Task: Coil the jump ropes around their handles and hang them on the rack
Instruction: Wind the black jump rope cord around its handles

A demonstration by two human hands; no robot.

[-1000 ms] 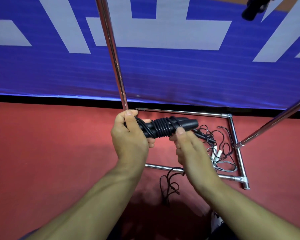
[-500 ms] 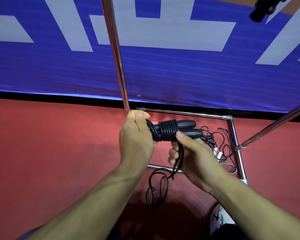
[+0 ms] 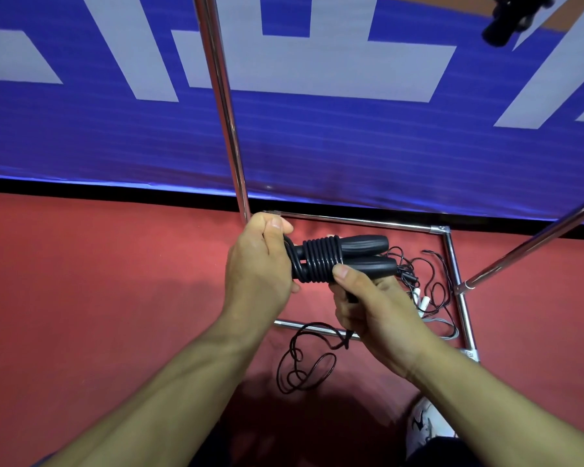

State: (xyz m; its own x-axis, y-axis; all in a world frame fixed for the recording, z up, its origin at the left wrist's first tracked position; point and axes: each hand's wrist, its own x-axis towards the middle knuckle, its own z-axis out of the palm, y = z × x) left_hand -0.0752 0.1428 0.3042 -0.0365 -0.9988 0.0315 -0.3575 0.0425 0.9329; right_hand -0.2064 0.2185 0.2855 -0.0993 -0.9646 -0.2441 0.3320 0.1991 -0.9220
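Observation:
Two black jump rope handles (image 3: pixel 361 252) lie side by side in front of me, with several turns of black rope (image 3: pixel 319 261) wound round their middle. My left hand (image 3: pixel 258 267) grips the handles' left ends. My right hand (image 3: pixel 375 308) holds the loose rope just below the coil, thumb pressed against the windings. The free rope tail (image 3: pixel 304 362) hangs from my right hand and loops on the red floor. A chrome rack (image 3: pixel 228 123) stands just behind my hands, its upright pole rising past my left hand.
More jump ropes (image 3: pixel 425 291), black and grey with white handles, lie tangled inside the rack's floor frame (image 3: pixel 459 298). A slanted chrome bar (image 3: pixel 533 244) crosses at right. A blue banner wall (image 3: pixel 351 146) stands behind. A dark object (image 3: pixel 509 15) hangs top right. My shoe (image 3: pixel 425 429) shows bottom right.
My right hand has come round the handles from beside them to below the coil, drawing the rope down. The loose tail on the floor has shifted and the coil looks tighter.

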